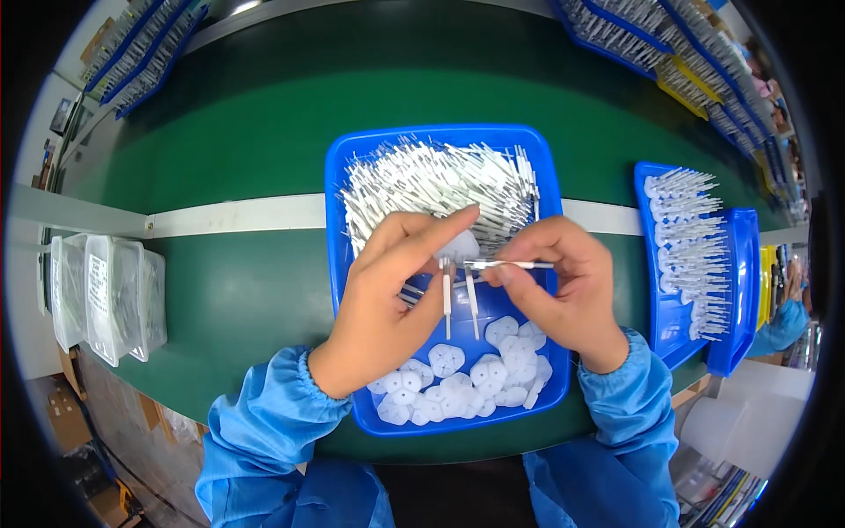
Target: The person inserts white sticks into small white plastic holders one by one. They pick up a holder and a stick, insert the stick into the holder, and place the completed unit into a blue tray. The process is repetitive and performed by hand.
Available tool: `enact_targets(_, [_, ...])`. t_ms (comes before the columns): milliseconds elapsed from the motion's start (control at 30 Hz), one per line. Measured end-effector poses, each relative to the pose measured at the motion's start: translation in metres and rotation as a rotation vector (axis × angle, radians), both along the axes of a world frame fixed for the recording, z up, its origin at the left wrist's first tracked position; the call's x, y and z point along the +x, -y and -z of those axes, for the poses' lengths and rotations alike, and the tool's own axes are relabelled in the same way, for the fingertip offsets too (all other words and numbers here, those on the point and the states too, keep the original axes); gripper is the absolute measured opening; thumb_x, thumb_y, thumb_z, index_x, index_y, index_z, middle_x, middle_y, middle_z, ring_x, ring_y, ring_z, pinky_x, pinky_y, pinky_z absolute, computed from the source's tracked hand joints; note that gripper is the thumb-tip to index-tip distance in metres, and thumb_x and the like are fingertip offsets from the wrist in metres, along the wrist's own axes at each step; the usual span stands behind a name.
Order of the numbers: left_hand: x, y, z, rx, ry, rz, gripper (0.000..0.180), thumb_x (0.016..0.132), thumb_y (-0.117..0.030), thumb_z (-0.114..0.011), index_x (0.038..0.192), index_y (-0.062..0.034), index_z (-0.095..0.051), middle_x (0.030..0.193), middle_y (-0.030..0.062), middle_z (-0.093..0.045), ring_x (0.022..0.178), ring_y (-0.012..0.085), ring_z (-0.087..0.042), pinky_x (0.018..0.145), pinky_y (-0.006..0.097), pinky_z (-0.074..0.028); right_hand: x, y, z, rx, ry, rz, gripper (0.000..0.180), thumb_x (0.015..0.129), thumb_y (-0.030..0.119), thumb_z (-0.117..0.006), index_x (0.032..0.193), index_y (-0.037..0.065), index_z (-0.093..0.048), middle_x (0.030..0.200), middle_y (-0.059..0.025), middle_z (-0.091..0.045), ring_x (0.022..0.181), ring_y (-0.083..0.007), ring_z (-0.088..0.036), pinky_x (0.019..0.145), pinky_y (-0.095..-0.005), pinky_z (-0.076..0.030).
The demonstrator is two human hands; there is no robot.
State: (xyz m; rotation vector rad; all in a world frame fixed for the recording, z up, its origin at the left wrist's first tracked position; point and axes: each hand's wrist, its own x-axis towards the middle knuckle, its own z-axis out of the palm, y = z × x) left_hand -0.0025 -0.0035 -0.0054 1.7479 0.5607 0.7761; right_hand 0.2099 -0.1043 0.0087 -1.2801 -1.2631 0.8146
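Above a blue tray [338,176], my left hand [387,295] pinches a translucent white scalloped disc [461,245], seen partly behind the fingers. Two thin white rods with metallic ends, one of them a white rod [447,304], hang down from the disc. Between thumb and forefinger, my right hand [568,286] grips another white rod [528,264] lying level, its metallic tip against the disc's edge. Heaped in the tray's far half are many loose rods [440,180]. Loose scalloped discs [458,387] lie in its near half.
At right stands a second blue tray [669,330] with rows of discs bearing rods, beside another blue tray [735,290]. Clear plastic boxes [110,295] stand at the left edge. Stacked trays of rods [145,57] fill the far left corner, more trays [669,62] the far right.
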Motion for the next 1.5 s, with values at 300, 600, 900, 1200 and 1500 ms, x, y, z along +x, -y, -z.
enact_targets(300, [0.003, 0.002, 0.002, -0.017, 0.096, -0.097, 0.061, 0.088, 0.017, -0.068, 0.144, -0.005, -0.072, 0.126, 0.0124, -0.064, 0.111, 0.0182, -0.07, 0.084, 0.029, -0.067, -0.003, 0.003, 0.006, 0.034, 0.351, 0.067, 0.018, 0.096, 0.002, -0.082, 0.113, 0.0, -0.081, 0.099, -0.0125, -0.084, 0.078, -0.0204, -0.083, 0.068, -0.0296, -0.064])
enact_targets(600, [0.0, -0.002, 0.002, 0.163, 0.003, -0.089, 0.053, 0.091, 0.017, -0.067, 0.139, -0.0028, -0.075, 0.127, 0.0101, -0.063, 0.114, 0.0182, -0.069, 0.086, 0.029, -0.063, -0.011, 0.011, 0.001, -0.082, 0.318, 0.108, 0.017, 0.096, 0.006, -0.084, 0.112, 0.001, -0.081, 0.082, -0.0116, -0.08, 0.064, -0.0159, -0.076, 0.058, -0.029, -0.057])
enact_targets(900, [0.001, -0.002, -0.001, 0.247, -0.02, -0.027, 0.052, 0.093, 0.014, -0.069, 0.14, -0.0052, -0.077, 0.124, 0.0151, -0.079, 0.101, 0.0183, -0.073, 0.084, 0.031, -0.062, -0.013, 0.007, 0.002, -0.174, 0.149, 0.065, 0.011, 0.097, 0.008, -0.085, 0.105, 0.002, -0.08, 0.067, -0.0065, -0.072, 0.059, -0.009, -0.07, 0.053, -0.0272, -0.051])
enact_targets(1200, [0.002, 0.006, -0.009, 0.374, -0.161, -0.084, 0.05, 0.088, 0.011, -0.075, 0.136, -0.0027, -0.079, 0.095, 0.0155, -0.079, 0.084, 0.0279, -0.074, 0.077, 0.038, -0.06, -0.011, 0.002, 0.001, 0.099, 0.688, 0.143, 0.011, 0.093, 0.013, -0.087, 0.093, 0.007, -0.079, 0.071, -0.0035, -0.073, 0.06, -0.0186, -0.07, 0.059, -0.0337, -0.05])
enact_targets(1500, [0.002, 0.01, -0.004, 0.367, -0.162, -0.102, 0.051, 0.085, 0.011, -0.078, 0.134, -0.0011, -0.08, 0.089, 0.0163, -0.078, 0.079, 0.0297, -0.074, 0.072, 0.039, -0.06, -0.01, 0.001, 0.001, 0.225, 0.89, 0.168, 0.013, 0.087, 0.014, -0.089, 0.094, 0.008, -0.08, 0.073, -0.0025, -0.074, 0.063, -0.0231, -0.071, 0.059, -0.0364, -0.052])
